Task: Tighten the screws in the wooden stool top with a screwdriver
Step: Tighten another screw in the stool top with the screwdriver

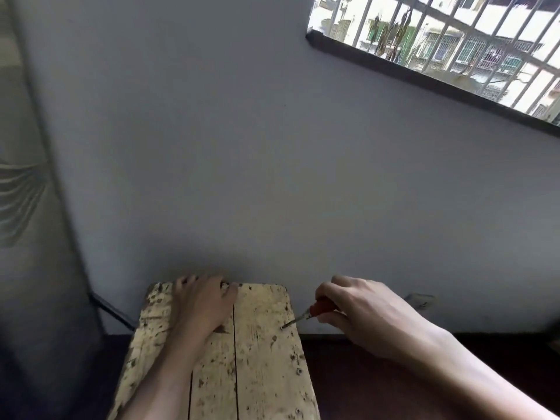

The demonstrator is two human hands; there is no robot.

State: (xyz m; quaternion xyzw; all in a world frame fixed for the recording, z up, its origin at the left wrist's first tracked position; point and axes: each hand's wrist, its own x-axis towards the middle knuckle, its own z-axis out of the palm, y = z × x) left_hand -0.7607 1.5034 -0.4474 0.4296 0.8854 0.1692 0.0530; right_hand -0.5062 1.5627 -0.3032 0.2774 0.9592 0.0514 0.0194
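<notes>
The wooden stool top is made of pale, stained planks and fills the bottom centre. My left hand lies flat on its far left part, fingers curled over the far edge. My right hand is just right of the stool, closed around a screwdriver with a red handle. The metal tip slants down-left and meets a screw near the right edge of the top. Another screw head shows nearer me on the same plank.
A grey wall rises directly behind the stool. A barred window is at upper right. A pale curtain hangs at left. A dark cable runs down left of the stool. A wall socket is right of my hand.
</notes>
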